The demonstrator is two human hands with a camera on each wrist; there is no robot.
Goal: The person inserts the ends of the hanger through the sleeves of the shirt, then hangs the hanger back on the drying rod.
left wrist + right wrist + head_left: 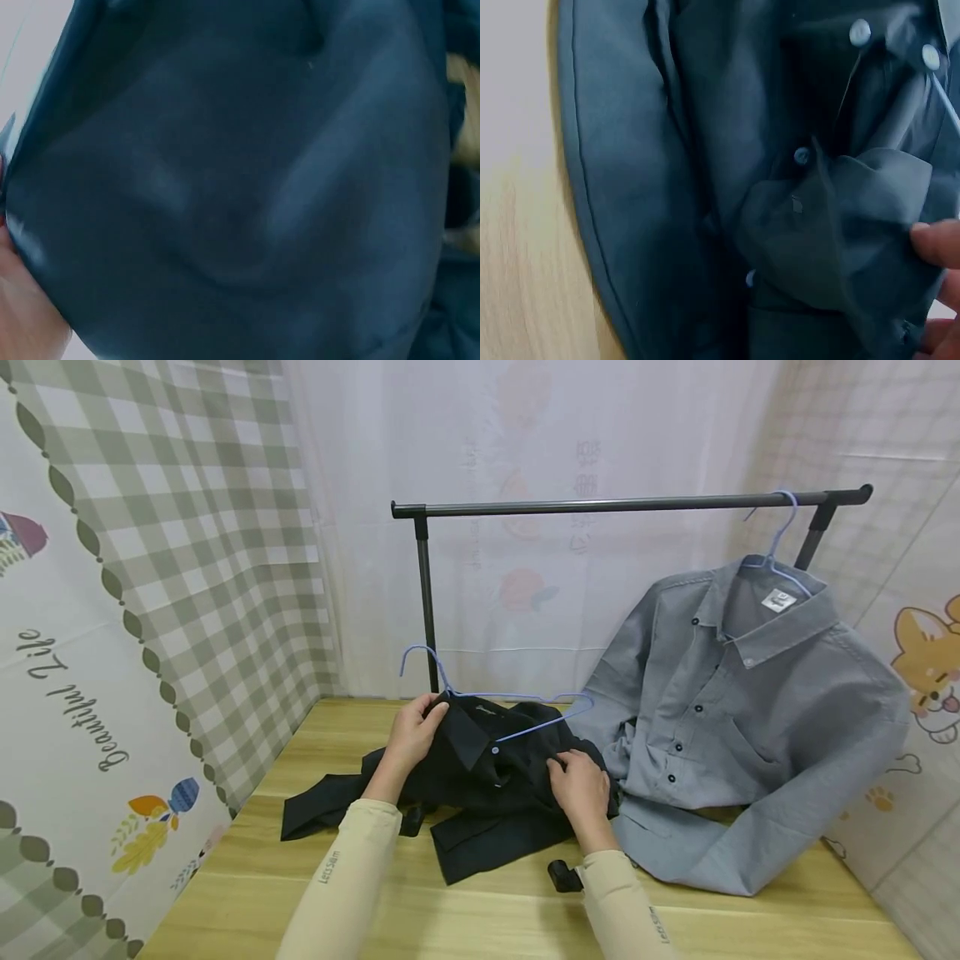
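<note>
A black button-up shirt (pixel 495 777) lies bunched on the table, its collar toward the back. My left hand (pixel 412 735) pinches the shirt near the collar and shoulder, thumb on top, just below the hook of a blue wire hanger (pixel 540 725). One side of this hanger is tucked into the shirt, while the other side lies exposed over the neck opening. My right hand (pixel 581 785) holds the front edge of the shirt; in the right wrist view the thumb and fingers (pixel 936 244) pinch the folded placket. Dark cloth (pixel 225 187) fills most of the left wrist view.
A black metal rail (pixel 600 506) stands at the back. From its right end a grey shirt (pixel 720 710) hangs on another blue hanger (pixel 780 531), its lower part spread on the wooden table (pixel 480 918). Patterned curtains (pixel 210 485) enclose the sides.
</note>
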